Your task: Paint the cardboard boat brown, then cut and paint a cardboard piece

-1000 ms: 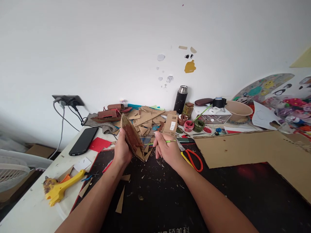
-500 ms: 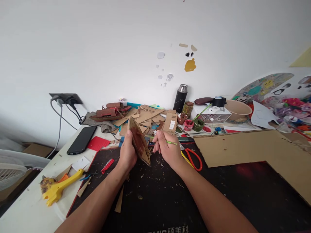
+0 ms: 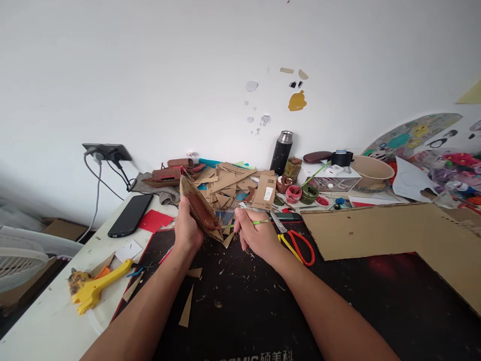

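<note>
My left hand (image 3: pixel 187 228) grips the left side of a pointed cardboard boat piece (image 3: pixel 201 205), partly coated reddish brown and tilted upright. A thin green paintbrush (image 3: pixel 260 222) is pinched in my right hand (image 3: pixel 253 233), its tip at the lower right part of the piece. Behind, a red paint jar (image 3: pixel 293 193), a dark green jar (image 3: pixel 309 194) and a brown jar (image 3: pixel 284 184) stand side by side. A finished-looking brown model boat (image 3: pixel 169 176) rests on a grey cloth at the back left.
Scissors (image 3: pixel 300 245) with red and yellow handles lie right of my right hand. A large cardboard sheet (image 3: pixel 361 230) covers the mat's right side. Cardboard scraps (image 3: pixel 229 181) pile up behind. A yellow glue gun (image 3: pixel 99 291) and a black phone (image 3: pixel 130 215) are at the left.
My left hand and the boat piece have moved left and tilted further over. The brush tip now meets the piece lower down. The view has shifted slightly.
</note>
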Demonstrator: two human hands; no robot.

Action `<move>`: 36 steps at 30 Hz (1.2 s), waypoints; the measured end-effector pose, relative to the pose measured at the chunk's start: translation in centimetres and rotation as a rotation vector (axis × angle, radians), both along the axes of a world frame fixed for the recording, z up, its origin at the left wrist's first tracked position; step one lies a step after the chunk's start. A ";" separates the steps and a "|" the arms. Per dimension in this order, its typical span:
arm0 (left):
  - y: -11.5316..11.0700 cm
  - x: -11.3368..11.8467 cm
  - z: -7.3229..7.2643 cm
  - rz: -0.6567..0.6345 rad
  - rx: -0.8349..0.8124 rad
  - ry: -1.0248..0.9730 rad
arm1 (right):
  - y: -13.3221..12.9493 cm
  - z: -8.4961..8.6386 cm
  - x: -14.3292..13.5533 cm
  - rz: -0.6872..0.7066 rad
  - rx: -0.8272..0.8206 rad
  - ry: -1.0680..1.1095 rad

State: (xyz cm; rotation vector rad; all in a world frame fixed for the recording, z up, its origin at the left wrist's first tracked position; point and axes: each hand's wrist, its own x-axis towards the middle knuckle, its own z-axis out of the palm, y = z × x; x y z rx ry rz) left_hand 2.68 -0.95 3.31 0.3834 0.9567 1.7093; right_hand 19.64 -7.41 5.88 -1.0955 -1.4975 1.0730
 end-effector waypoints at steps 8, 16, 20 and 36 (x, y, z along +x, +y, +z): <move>-0.9 1.2 0.9 -0.098 -0.089 -0.030 | 0.4 -0.4 -0.1 -0.029 -0.025 0.126; -0.7 0.5 2.1 -0.013 -0.110 -0.072 | 0.4 -0.1 -0.1 -0.039 -0.067 0.136; -1.3 1.3 1.7 -0.123 -0.100 -0.071 | 0.6 -0.1 0.0 -0.094 -0.016 0.152; -1.1 1.4 1.4 -0.168 -0.083 -0.079 | 0.4 -0.3 -0.2 -0.022 -0.080 0.215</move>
